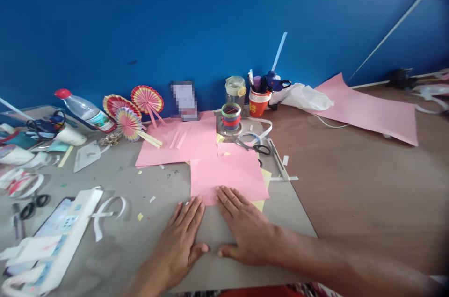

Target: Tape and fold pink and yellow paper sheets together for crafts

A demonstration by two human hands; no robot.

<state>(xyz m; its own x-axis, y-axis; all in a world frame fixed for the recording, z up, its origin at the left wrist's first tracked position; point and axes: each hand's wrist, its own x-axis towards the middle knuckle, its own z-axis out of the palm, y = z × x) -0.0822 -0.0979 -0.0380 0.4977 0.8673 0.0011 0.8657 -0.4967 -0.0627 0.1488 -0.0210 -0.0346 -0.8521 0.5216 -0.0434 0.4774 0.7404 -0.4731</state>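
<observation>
Right hand lay flat, gripping nothing, fingertips on the pink sheet just ahead (left hand alongside, flat and empty too).

Pink paper sheet, rectangular, uncreased, lying flat on grey mat

paper fans, water bottle, scissors
</observation>
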